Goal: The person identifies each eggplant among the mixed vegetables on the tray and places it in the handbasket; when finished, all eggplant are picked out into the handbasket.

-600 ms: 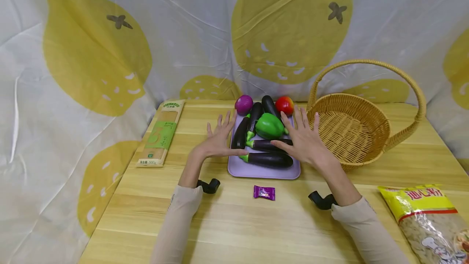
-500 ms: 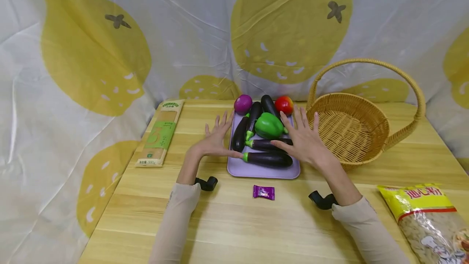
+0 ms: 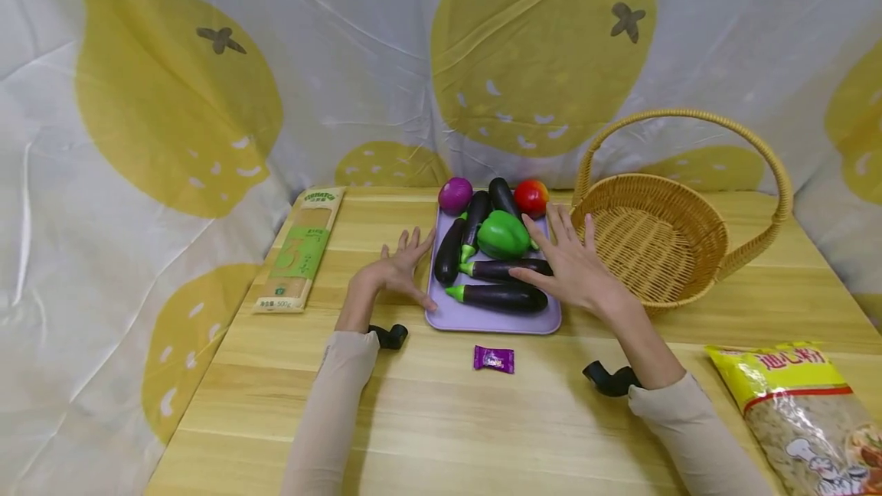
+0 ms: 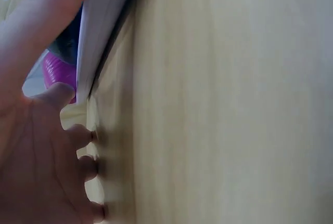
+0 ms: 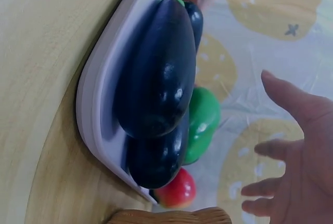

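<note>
Lilac rectangular tray on wooden table: black eggplants, green bell pepper on it; round purple onion back left, round red fruit back right. Tan wicker basket right, flat green-labelled pack left, small purple packet in front.

Table bears tray, basket, candy, packet, bag

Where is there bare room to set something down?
Bare: the table this side of the purple candy, between the sleeves, and the strip between the flat pack and the left hand. Crowded: the tray, largely covered by eggplants, and the gap toward the basket, mostly hidden by the right hand.
</note>
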Demonstrator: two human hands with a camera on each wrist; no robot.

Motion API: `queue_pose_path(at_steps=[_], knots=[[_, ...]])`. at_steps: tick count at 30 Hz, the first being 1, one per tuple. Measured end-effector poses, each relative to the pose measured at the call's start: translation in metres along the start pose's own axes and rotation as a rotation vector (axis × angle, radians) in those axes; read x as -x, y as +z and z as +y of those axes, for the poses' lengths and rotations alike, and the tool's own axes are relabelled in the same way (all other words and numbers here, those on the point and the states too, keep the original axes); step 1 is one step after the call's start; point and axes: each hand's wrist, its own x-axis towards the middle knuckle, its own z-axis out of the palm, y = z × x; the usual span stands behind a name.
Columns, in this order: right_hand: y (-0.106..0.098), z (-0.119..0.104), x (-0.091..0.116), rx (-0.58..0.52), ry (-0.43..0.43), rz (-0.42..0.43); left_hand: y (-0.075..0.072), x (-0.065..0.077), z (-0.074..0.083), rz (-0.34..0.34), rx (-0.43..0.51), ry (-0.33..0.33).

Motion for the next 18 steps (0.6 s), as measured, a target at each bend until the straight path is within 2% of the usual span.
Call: queue_pose_path(at_steps=[4,11,15,18], knots=[[0.002,0.0,0.002,-0.071,-0.083,0.02,-0.001,-0.002,0.0,-0.022,-0.026,-0.009],[0.018,-0.003,0.002,-0.256,-0.313,-0.015,0.001,-0.004,0.0,-0.035,-0.027,-0.014],[0.029,-0.006,0.001,-0.262,-0.401,-0.031,0.0,-0.003,0.0,-0.034,-0.029,-0.013],[0.033,-0.009,0.001,-0.223,-0.407,-0.047,0.0,-0.002,-0.001,-0.032,-0.029,-0.01]])
